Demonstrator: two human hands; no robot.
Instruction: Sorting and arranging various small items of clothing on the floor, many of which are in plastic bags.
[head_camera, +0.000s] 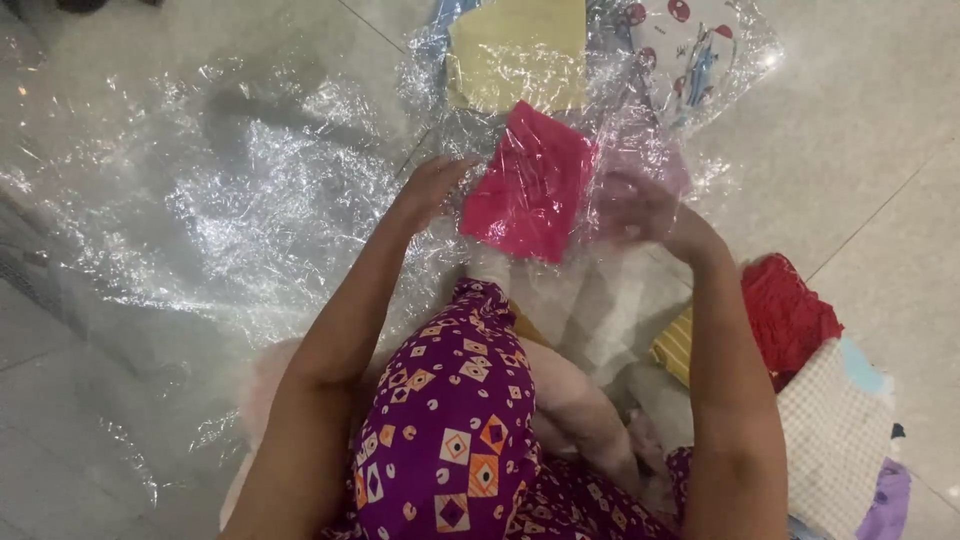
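Cloth: folded bright pink fabric piece, held up above the tiled floor, in front of the knee in purple patterned cloth.
Left grip: left hand, fingers curled onto the pink cloth's left edge.
Right grip: right hand inside a clear crinkled plastic bag; finger spread cannot be told.
Beyond: packed yellow cloth.
Right: red knitted garment.
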